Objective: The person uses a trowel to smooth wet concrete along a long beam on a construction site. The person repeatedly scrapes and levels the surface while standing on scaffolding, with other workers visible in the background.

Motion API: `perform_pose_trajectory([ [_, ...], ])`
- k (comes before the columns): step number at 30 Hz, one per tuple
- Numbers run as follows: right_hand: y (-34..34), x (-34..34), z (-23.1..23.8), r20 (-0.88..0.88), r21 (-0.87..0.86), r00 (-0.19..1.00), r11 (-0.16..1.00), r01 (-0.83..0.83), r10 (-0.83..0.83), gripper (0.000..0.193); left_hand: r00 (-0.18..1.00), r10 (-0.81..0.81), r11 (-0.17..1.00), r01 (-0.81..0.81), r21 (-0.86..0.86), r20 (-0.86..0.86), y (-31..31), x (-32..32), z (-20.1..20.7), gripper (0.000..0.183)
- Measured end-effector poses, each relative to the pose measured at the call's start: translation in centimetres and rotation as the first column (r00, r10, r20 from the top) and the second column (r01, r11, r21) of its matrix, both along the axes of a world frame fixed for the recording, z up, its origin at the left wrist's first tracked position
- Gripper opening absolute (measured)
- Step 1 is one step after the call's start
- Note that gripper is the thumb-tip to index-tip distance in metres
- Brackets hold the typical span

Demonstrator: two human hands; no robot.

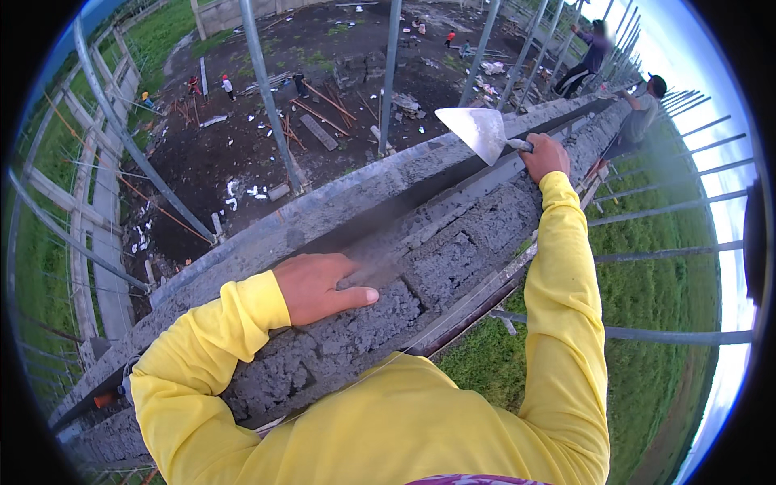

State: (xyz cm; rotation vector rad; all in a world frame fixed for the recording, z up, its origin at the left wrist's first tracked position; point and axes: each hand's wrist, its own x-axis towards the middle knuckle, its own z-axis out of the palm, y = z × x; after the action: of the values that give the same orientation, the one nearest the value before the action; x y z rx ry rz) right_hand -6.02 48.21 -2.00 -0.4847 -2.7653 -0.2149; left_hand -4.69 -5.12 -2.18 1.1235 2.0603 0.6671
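Note:
My right hand point(546, 157) is wrapped round the handle of a pointed trowel point(478, 132), its pale metal blade turned up to the left above the wall channel. Below that fist lies rough wet mortar point(453, 247) spread along the top of the wall. My left hand point(322, 288) rests palm down on the mortar at the near left, thumb stretched out and apart. Its fingers reach toward the dark channel point(364, 222), and their tips are partly hidden and blurred. No object shows in the left hand.
A smooth concrete ledge point(267, 234) with upright metal posts point(271, 97) runs along the channel's far side. The ground with scattered debris lies far below. A string point(453, 311) follows the near edge; bars jut out over grass at right. Two people are farther along the wall.

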Motion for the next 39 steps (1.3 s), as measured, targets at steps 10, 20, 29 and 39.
perform_pose_trajectory([
  [10,-1.0,0.2,0.7,0.039,-0.036,0.998,0.998,0.052,-0.05,0.031,0.999,0.04,0.997,-0.042,0.058,0.029,0.3,0.1,0.1,0.075],
  [20,-1.4,0.4,1.1,0.051,-0.048,0.998,0.998,0.051,-0.049,0.033,1.0,0.001,0.998,0.0,0.056,-0.012,0.3,0.2,0.4,0.083],
  [29,-0.9,0.1,0.7,0.044,-0.032,0.999,0.999,0.033,-0.031,0.031,1.0,-0.011,0.999,0.011,0.045,-0.013,0.1,0.2,0.5,0.08],
  [39,-0.7,0.3,0.6,0.03,-0.027,1.0,1.0,0.007,-0.006,0.03,0.999,-0.011,0.999,0.012,0.041,-0.031,0.0,0.2,0.2,0.076],
])
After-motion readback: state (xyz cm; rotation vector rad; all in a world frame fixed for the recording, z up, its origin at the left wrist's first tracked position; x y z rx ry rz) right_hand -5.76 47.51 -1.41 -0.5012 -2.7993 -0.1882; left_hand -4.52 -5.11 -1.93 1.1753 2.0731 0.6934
